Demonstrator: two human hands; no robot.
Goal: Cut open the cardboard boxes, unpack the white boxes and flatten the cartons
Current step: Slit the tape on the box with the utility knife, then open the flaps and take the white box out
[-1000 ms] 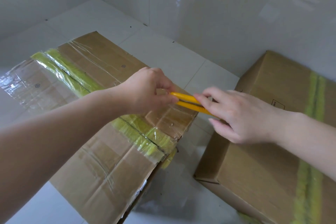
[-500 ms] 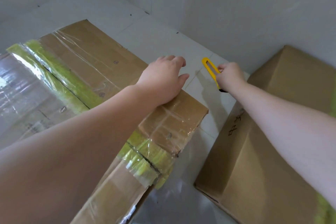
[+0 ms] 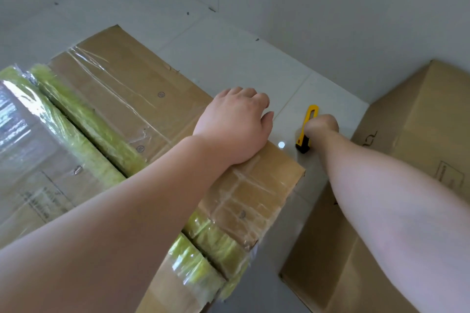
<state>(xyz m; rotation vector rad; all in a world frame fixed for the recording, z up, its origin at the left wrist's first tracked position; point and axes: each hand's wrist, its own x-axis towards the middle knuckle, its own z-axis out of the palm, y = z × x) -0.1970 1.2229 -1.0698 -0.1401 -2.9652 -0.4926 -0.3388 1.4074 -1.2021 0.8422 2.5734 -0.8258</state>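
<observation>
Left hand (image 3: 235, 124) rests on taped carton (image 3: 132, 119) far edge, fingers curled over; right hand (image 3: 321, 126) grips yellow box cutter (image 3: 307, 129) just beyond, long axis pointing away.

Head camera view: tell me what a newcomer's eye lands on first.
The bright yellow plastic box cutter, gripped in the right hand low over the pale tiled floor between two cartons. Next, the large brown cardboard box at left, sealed with yellow-green tape, where the left hand presses on its far edge.
</observation>
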